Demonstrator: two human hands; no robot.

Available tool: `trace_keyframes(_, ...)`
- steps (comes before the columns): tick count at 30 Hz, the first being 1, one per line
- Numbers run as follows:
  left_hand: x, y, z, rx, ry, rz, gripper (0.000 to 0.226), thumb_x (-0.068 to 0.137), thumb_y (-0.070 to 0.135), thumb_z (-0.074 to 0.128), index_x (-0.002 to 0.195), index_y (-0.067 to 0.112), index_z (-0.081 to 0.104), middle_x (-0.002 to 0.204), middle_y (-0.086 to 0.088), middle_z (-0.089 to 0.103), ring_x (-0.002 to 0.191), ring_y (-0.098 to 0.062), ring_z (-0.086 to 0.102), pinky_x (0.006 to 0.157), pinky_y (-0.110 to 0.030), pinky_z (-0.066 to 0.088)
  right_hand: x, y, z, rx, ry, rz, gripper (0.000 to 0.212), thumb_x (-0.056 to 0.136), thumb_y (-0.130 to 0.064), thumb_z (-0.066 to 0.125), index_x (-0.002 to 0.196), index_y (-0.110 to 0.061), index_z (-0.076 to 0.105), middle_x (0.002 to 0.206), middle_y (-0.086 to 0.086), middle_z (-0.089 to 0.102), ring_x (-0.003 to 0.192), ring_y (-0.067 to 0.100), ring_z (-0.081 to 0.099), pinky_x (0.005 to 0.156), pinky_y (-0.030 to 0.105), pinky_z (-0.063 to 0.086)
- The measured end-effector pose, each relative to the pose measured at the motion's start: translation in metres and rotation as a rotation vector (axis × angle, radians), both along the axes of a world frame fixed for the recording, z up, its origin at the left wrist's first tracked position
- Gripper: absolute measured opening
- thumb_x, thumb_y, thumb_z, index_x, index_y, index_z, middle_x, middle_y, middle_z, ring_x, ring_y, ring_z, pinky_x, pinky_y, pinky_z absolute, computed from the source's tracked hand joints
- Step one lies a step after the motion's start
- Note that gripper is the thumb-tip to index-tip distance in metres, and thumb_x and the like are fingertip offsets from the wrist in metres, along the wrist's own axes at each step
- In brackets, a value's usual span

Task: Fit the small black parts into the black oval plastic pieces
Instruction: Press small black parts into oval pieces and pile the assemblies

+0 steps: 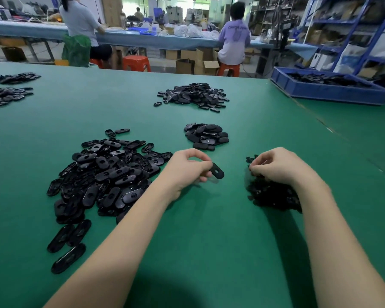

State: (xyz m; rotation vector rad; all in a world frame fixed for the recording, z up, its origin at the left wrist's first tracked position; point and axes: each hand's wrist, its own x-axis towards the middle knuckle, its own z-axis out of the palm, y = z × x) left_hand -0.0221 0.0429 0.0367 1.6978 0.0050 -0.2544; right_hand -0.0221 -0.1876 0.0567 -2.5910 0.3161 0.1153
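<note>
My left hand (pixel 187 170) pinches one black oval plastic piece (pixel 217 171) just above the green table, its slot facing up. A big heap of the same oval pieces (pixel 102 178) lies to the left of that hand. My right hand (pixel 276 166) rests with curled fingers on a heap of small black parts (pixel 269 196) and pinches at them; what sits between the fingertips is hidden. A smaller stack of oval pieces (pixel 206 135) lies just beyond both hands.
Another pile of oval pieces (pixel 193 96) sits farther back, and two more piles (pixel 7 92) at the far left. A blue bin (pixel 327 90) of black parts stands at the back right. Two people sit at a long bench beyond the green table (pixel 209 241).
</note>
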Motion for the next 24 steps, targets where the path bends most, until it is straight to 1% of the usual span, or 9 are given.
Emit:
trace_keyframes(3,0.001,0.0,-0.002,-0.026,0.022,0.037,0.012,0.093,0.003,0.063,0.088,0.014,0.067,0.082,-0.012,0.075,0.063,-0.012,0.069,0.057,-0.021,0.053,-0.002,0.001,0.001,-0.054,-0.013,-0.054,0.008,0.083,-0.026,0.073,0.081,-0.033,0.075,0.097,-0.006,0.075,0.099,0.02,0.066,0.093,0.035,0.054)
trace_keyframes(5,0.001,0.0,-0.003,-0.035,0.022,0.049,0.014,0.093,0.003,0.062,0.092,0.014,0.07,0.088,-0.013,0.076,0.068,-0.014,0.07,0.059,-0.02,0.054,-0.004,0.003,-0.001,-0.083,-0.021,-0.086,0.011,0.082,-0.023,0.073,0.083,-0.034,0.074,0.101,-0.005,0.074,0.102,0.021,0.066,0.095,0.036,0.054)
trace_keyframes(9,0.002,0.001,-0.004,-0.057,0.026,0.049,0.014,0.092,0.003,0.063,0.09,0.013,0.073,0.082,-0.013,0.075,0.069,-0.016,0.067,0.064,-0.021,0.056,-0.004,0.008,-0.005,-0.132,-0.021,-0.105,0.018,0.08,-0.021,0.072,0.088,-0.037,0.074,0.103,-0.008,0.074,0.103,0.02,0.065,0.087,0.031,0.052)
trace_keyframes(11,0.003,0.002,-0.005,-0.058,0.032,0.046,0.013,0.092,0.004,0.064,0.09,0.013,0.073,0.083,-0.015,0.076,0.071,-0.018,0.066,0.066,-0.021,0.056,-0.004,0.01,-0.006,-0.142,-0.057,-0.121,0.019,0.081,-0.02,0.07,0.087,-0.038,0.072,0.103,-0.01,0.074,0.102,0.02,0.065,0.081,0.029,0.05)
trace_keyframes(13,0.003,0.003,-0.006,-0.054,0.036,0.044,0.012,0.091,0.005,0.065,0.091,0.013,0.073,0.084,-0.015,0.077,0.068,-0.017,0.064,0.065,-0.021,0.056,-0.002,0.012,-0.01,-0.145,-0.101,-0.144,0.018,0.085,-0.022,0.069,0.089,-0.039,0.073,0.104,-0.012,0.074,0.101,0.02,0.065,0.077,0.028,0.047)
trace_keyframes(16,0.004,0.004,-0.006,-0.061,0.04,0.039,0.012,0.091,0.004,0.065,0.092,0.013,0.073,0.082,-0.013,0.077,0.063,-0.015,0.063,0.067,-0.021,0.057,-0.001,0.014,-0.016,-0.151,-0.136,-0.177,0.011,0.087,-0.03,0.071,0.092,-0.038,0.075,0.104,-0.01,0.074,0.1,0.021,0.065,0.079,0.029,0.049)
trace_keyframes(19,0.004,0.004,-0.007,-0.071,0.04,0.032,0.012,0.09,0.002,0.065,0.092,0.012,0.072,0.085,-0.015,0.077,0.066,-0.017,0.064,0.07,-0.022,0.058,0.001,0.016,-0.018,-0.181,-0.147,-0.21,0.009,0.085,-0.031,0.072,0.089,-0.038,0.076,0.104,-0.006,0.074,0.098,0.024,0.066,0.079,0.03,0.049)
trace_keyframes(21,0.004,0.004,-0.007,-0.078,0.038,0.03,0.012,0.091,0.002,0.065,0.092,0.012,0.071,0.084,-0.015,0.077,0.065,-0.017,0.064,0.067,-0.021,0.057,0.001,0.018,-0.019,-0.204,-0.155,-0.226,0.008,0.085,-0.03,0.073,0.088,-0.037,0.077,0.103,-0.005,0.074,0.097,0.026,0.066,0.076,0.029,0.046)
trace_keyframes(24,0.005,0.005,-0.007,-0.082,0.036,0.035,0.01,0.091,0.003,0.065,0.093,0.01,0.071,0.083,-0.014,0.077,0.065,-0.017,0.064,0.064,-0.019,0.057,0.002,0.019,-0.02,-0.227,-0.176,-0.228,0.009,0.088,-0.029,0.071,0.091,-0.034,0.078,0.103,-0.003,0.075,0.095,0.026,0.066,0.074,0.029,0.044)
